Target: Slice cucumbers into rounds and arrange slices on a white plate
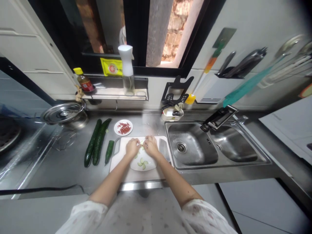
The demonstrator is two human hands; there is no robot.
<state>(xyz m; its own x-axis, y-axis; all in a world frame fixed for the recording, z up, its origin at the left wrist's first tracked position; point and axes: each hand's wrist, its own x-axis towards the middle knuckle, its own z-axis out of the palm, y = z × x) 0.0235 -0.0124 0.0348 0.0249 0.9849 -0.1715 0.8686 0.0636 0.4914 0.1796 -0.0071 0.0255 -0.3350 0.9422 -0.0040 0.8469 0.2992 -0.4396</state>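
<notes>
Both hands are over the far part of a white plate point(149, 164) that rests on a pale cutting board point(119, 163). My left hand point(133, 148) has its fingers bent together at a cucumber slice, close to my right hand point(150, 147), whose fingers pinch at the same spot. Bits of pale green cucumber show between the fingertips; their exact hold is partly hidden. Nearer to me on the plate, several thin cucumber slices point(142, 163) are fanned out like a pinwheel. What looks like a wide knife blade point(164, 149) lies along the board's right side.
Left of the board lie a cut cucumber piece point(109, 152) and two whole cucumbers point(95, 143). Behind stands a small dish point(116, 131) of red bits. A lidded pot point(65, 115) is at the far left, a double sink point(192, 146) with a black faucet point(214, 120) at the right.
</notes>
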